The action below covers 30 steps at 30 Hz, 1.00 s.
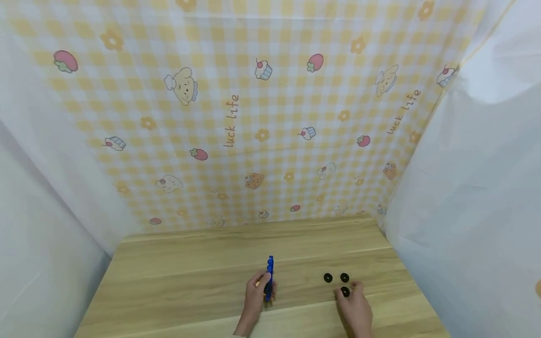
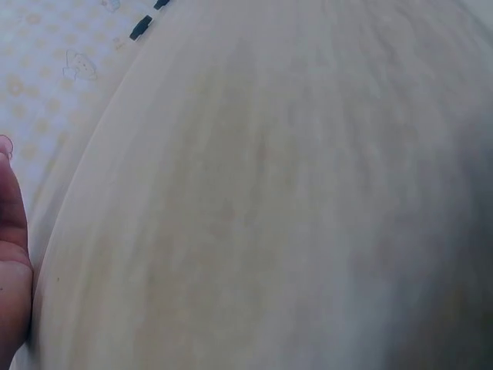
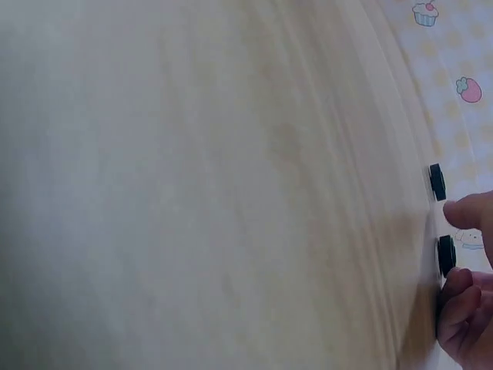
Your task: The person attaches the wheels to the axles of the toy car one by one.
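My left hand [image 1: 257,292] grips a narrow blue toy part [image 1: 270,277] with notches along its edge, held upright above the table. A bit of yellow shows beside the fingers. In the left wrist view only part of the left hand [image 2: 11,262] appears, and the blue part is out of sight. Three small black wheels [image 1: 328,278] with centre holes lie to the right. Over the nearest wheel [image 1: 344,291], my right hand [image 1: 356,307] has thumb and fingers spread to either side. A gap shows between the thumb and a black wheel [image 3: 447,256] in the right wrist view.
The wood-grain table [image 1: 190,272] ends at a yellow checked cloth [image 1: 262,117] hanging behind it. White sheets [image 1: 469,188] hang at both sides. Another black wheel [image 3: 437,182] stands beyond the thumb in the right wrist view.
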Motion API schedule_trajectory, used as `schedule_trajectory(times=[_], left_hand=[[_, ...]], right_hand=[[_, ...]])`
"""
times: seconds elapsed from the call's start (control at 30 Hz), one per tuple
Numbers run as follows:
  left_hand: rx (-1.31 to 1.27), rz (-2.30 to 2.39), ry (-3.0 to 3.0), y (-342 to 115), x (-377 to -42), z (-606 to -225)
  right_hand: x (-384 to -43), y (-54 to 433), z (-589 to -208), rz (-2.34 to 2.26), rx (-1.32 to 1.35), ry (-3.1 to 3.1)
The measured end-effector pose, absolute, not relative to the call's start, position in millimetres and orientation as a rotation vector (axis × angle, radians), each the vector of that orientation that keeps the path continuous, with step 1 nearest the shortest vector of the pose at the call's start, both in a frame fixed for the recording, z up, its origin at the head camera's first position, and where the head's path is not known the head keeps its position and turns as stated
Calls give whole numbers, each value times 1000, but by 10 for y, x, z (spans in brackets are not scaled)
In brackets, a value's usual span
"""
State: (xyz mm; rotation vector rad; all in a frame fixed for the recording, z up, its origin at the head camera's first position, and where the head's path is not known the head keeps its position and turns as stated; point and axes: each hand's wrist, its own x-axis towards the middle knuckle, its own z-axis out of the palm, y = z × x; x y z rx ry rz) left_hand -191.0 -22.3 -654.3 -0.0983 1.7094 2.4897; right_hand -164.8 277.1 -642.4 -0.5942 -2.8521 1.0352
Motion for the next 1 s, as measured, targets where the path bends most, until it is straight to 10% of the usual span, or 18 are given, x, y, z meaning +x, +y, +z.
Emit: schedule_trajectory(times=[1.0], left_hand=[[-114,2372,1771,-243,-1918,-6482]], right_hand=[[-1576,2754,-6321,1722,-650,-2421]])
